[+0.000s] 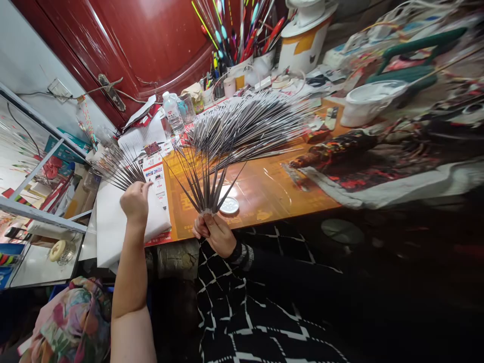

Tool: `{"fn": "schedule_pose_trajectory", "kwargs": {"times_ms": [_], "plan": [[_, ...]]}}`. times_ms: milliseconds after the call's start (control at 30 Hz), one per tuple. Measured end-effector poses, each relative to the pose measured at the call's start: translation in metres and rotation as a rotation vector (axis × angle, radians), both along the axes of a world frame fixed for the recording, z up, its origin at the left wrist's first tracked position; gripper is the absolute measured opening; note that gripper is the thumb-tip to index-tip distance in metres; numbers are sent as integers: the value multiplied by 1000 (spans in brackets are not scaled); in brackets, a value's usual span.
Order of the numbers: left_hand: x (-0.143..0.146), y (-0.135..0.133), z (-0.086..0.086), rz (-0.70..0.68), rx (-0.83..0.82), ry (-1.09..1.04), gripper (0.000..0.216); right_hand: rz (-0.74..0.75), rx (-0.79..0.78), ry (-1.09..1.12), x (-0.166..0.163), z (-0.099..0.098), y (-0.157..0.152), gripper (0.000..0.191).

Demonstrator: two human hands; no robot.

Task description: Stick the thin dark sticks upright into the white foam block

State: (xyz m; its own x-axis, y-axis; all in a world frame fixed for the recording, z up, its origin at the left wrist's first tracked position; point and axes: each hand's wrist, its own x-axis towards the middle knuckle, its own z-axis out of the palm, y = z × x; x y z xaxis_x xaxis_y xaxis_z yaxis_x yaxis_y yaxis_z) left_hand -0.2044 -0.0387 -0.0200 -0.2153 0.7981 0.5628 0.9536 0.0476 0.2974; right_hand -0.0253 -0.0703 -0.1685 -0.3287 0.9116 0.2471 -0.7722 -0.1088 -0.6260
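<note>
2 hands are up over an orange table [264,186]. The right hand [214,234] is curled shut around the bottom of a fan of thin dark sticks [206,184]. It squeezes them together at 1 spot, so they stay in a bunch while the tips spread wide. It holds the fan up off the table, and that seems to keep the tips from catching on things. The left hand [136,202] is curled too, with its fingers at the ends of a smaller bunch of sticks [121,171]. It looks like a pinch, but the fingers hide the hold, so I cannot tell how tight it is. That hand is just above a white padded sheet [124,232], which may give a soft place to work. A big pile of sticks [245,121] lies on the table, fanned out with the tips pointing away, maybe so they do not tangle. Past it, many coloured sticks [234,35] stand in white cups [239,75], where they look easy to pull out. A water bottle [172,112] stands near a red door [113,50].
</note>
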Motion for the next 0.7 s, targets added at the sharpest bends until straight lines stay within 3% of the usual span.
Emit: {"fn": "schedule_pose_trajectory", "kwargs": {"times_ms": [133,200,367,533,700], "plan": [[43,-23,-2,-426,-232,-566,29,-1,-1,-4,0,0,0,48],[58,-29,-4,-477,-270,-714,29,-1,-7,-7,0,0,1,48],[70,-36,-4,-500,-290,-818,26,34,13,-32,0,-2,2,51],[57,-42,11,-461,-169,-718,29,20,-2,-32,0,-1,2,49],[8,-21,30,-122,205,-146,23,23,-35,16,1,1,1,46]]}}
